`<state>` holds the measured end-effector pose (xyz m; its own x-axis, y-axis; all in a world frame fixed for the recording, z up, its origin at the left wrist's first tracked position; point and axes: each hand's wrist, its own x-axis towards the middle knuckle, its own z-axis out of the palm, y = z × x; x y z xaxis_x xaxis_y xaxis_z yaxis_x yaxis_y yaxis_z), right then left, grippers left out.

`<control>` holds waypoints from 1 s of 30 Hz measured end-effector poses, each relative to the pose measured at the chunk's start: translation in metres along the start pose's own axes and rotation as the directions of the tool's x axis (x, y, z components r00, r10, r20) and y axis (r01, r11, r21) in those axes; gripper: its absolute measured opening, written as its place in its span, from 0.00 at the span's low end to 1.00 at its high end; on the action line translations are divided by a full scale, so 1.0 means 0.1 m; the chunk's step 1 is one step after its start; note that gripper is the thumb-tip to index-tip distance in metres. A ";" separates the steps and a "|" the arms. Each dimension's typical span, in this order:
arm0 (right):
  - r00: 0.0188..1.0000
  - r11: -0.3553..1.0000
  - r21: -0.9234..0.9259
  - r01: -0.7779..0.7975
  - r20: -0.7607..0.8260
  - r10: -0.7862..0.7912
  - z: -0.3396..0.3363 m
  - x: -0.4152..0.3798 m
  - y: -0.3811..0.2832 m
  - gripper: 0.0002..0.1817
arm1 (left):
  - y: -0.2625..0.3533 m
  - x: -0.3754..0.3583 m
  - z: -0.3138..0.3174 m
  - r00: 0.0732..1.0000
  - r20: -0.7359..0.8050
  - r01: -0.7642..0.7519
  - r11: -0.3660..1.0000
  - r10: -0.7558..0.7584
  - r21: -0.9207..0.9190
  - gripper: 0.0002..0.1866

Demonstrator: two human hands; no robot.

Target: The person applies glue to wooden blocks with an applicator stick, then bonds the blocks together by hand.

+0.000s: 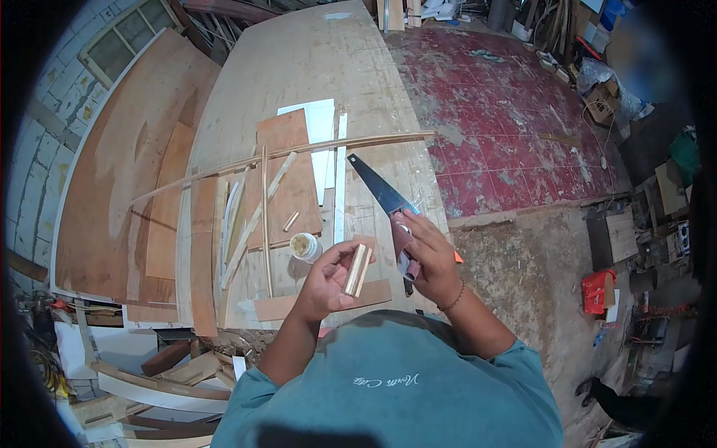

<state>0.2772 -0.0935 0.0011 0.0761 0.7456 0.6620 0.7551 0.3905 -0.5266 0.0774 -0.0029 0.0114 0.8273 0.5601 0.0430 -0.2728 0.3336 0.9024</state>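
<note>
My left hand (327, 281) grips a short grooved piece of wood moulding (358, 270), held upright over the near edge of the workbench. Close by on the right, my right hand (432, 257) is closed on a reddish-brown strip that looks like sandpaper (401, 237). Under that hand lies a handsaw (379, 185), its blade pointing away to the left; the hand and strip cover most of its handle. A white open jar (305, 247) with yellowish contents stands left of my left hand. Another short wood piece (290, 221) rests beyond the jar.
Long thin wood strips (276, 158) cross the plywood bench (321, 52). A brown board (287, 127), white sheets (321, 112) and a white strip (340, 179) lie on it. Offcuts (164, 373) are piled at lower left. A red floor (508, 134) spreads to the right.
</note>
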 end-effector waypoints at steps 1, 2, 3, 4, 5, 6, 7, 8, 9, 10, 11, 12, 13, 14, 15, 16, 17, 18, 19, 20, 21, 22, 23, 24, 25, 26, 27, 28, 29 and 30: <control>0.999 0.999 0.033 -0.011 -0.043 0.012 0.00 0.00 -0.08 0.18 | 0.00 0.01 0.02 1.000 -0.029 -0.013 0.999 0.011 -0.038 0.51; 0.999 0.998 0.055 -0.013 -0.035 0.015 0.00 0.00 -0.15 0.16 | 0.00 0.03 0.03 1.000 -0.028 -0.013 0.999 0.012 -0.041 0.51; 0.999 0.998 0.054 -0.013 -0.034 0.015 0.03 -0.03 -0.18 0.16 | 0.00 0.04 0.04 1.000 -0.012 -0.010 0.997 0.009 -0.073 0.50; 0.999 0.997 0.071 0.034 -0.023 -0.032 0.06 -0.07 -0.21 0.16 | 0.00 0.04 0.04 1.000 0.003 -0.005 0.995 0.006 -0.104 0.49; 0.997 0.993 0.089 0.080 -0.014 -0.079 0.09 -0.09 -0.24 0.16 | 0.01 0.04 0.06 1.000 0.002 -0.005 0.994 0.005 -0.105 0.49; 0.995 0.990 0.102 0.101 -0.020 -0.100 0.12 -0.09 -0.30 0.18 | 0.02 0.04 0.09 1.000 0.002 -0.009 0.993 0.010 -0.115 0.48; 0.995 0.990 0.100 0.100 -0.019 -0.099 0.15 -0.09 -0.32 0.18 | 0.01 0.05 0.11 1.000 0.005 -0.014 0.992 0.015 -0.127 0.47; 0.995 0.987 0.124 0.103 -0.028 -0.101 0.18 -0.10 -0.33 0.18 | -0.03 0.05 0.10 1.000 0.007 -0.014 0.992 0.015 -0.129 0.47; 0.994 0.983 0.150 0.108 -0.037 -0.103 0.21 -0.12 -0.34 0.19 | -0.09 0.06 0.08 0.999 -0.050 -0.018 0.996 0.014 -0.087 0.46; 0.990 0.973 0.184 0.138 -0.047 -0.132 0.25 -0.15 -0.36 0.21 | -0.12 0.06 0.07 0.994 -0.108 -0.022 0.999 0.018 -0.044 0.46; 0.990 0.973 0.183 0.138 -0.046 -0.132 0.26 -0.15 -0.35 0.21 | -0.14 0.04 0.07 0.994 -0.108 -0.023 0.999 0.018 -0.045 0.46; 0.984 0.965 0.194 0.176 -0.047 -0.170 0.26 -0.13 -0.33 0.22 | -0.14 0.03 0.07 0.994 -0.108 -0.027 0.998 0.020 -0.063 0.46; 0.977 0.956 0.203 0.213 -0.049 -0.207 0.27 -0.11 -0.30 0.22 | -0.15 0.03 0.06 0.994 -0.105 -0.030 0.996 0.021 -0.082 0.46; 0.995 0.988 0.113 0.103 -0.027 -0.100 0.33 -0.07 -0.19 0.24 | -0.19 0.05 0.02 0.995 -0.081 -0.065 0.994 0.059 -0.084 0.45; 0.994 0.988 0.112 0.104 -0.025 -0.102 0.34 -0.08 -0.22 0.24 | -0.17 0.04 0.03 0.995 -0.082 -0.068 0.994 0.061 -0.086 0.45; 0.991 0.984 0.123 0.132 -0.015 -0.131 0.36 -0.08 -0.26 0.25 | -0.13 0.04 0.05 0.992 -0.118 -0.042 0.996 0.032 -0.080 0.44; 0.987 0.977 0.137 0.162 -0.007 -0.163 0.37 -0.07 -0.27 0.25 | -0.10 0.04 0.04 0.988 -0.156 -0.017 0.997 0.005 -0.073 0.44; 0.986 0.976 0.144 0.163 -0.005 -0.164 0.40 -0.07 -0.25 0.25 | -0.11 0.02 0.03 0.993 -0.090 -0.089 0.987 0.077 -0.134 0.44; 0.995 0.979 0.176 0.100 -0.006 -0.100 0.44 -0.07 -0.20 0.26 | -0.11 -0.01 0.00 0.993 -0.093 -0.085 0.988 0.073 -0.131 0.44; 0.999 0.979 0.202 0.038 -0.006 -0.038 0.48 -0.06 -0.11 0.26 | -0.11 -0.01 -0.04 0.992 -0.090 -0.093 0.993 0.086 -0.075 0.45; 1.000 0.974 0.226 -0.020 0.001 0.020 0.49 -0.03 0.00 0.27 | -0.12 0.00 -0.08 0.991 -0.087 -0.106 0.994 0.104 -0.024 0.45; 0.999 0.998 -0.022 -0.053 -0.011 0.053 0.43 0.04 0.12 0.28 | -0.14 -0.05 -0.12 0.994 -0.062 -0.087 0.996 0.084 -0.036 0.46; 0.992 0.992 -0.016 -0.122 0.030 0.122 0.31 0.04 0.15 0.27 | -0.15 -0.05 -0.12 0.994 -0.059 -0.091 0.995 0.089 -0.033 0.46; 0.995 0.995 0.029 -0.093 -0.018 0.094 0.31 0.05 0.10 0.25 | -0.16 -0.03 -0.11 0.989 -0.112 -0.104 0.991 0.094 -0.087 0.49; 0.995 0.995 0.077 -0.069 -0.062 0.074 0.31 0.01 0.00 0.23 | -0.17 -0.04 -0.10 0.981 -0.170 -0.114 0.983 0.089 -0.143 0.51; 0.995 0.994 0.082 -0.070 -0.058 0.075 0.31 -0.02 -0.12 0.23 | -0.20 -0.02 -0.14 0.985 -0.137 -0.132 0.975 0.107 -0.181 0.49; 0.999 0.990 0.142 -0.015 -0.035 0.020 0.29 0.00 -0.26 0.22 | -0.14 -0.02 -0.08 0.985 -0.138 -0.132 0.975 0.108 -0.180 0.49; 0.999 0.979 0.199 0.041 -0.014 -0.039 0.29 0.01 -0.34 0.20 | -0.04 -0.01 0.03 0.980 -0.176 -0.132 0.964 0.093 -0.229 0.48; 0.999 0.979 0.197 0.044 -0.011 -0.042 0.32 -0.02 -0.33 0.20 | 0.00 0.00 0.10 0.974 -0.214 -0.134 0.951 0.075 -0.280 0.48; 0.996 0.983 0.169 0.078 0.025 -0.083 0.37 -0.05 -0.31 0.22 | -0.04 -0.03 0.08 0.974 -0.222 -0.098 0.958 0.037 -0.269 0.47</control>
<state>0.2299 -0.0896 -0.0059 -0.0029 0.7238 0.6900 0.6377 0.5328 -0.5563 0.0803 -0.0119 0.0114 0.6865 0.7269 -0.0196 -0.4750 0.4687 0.7448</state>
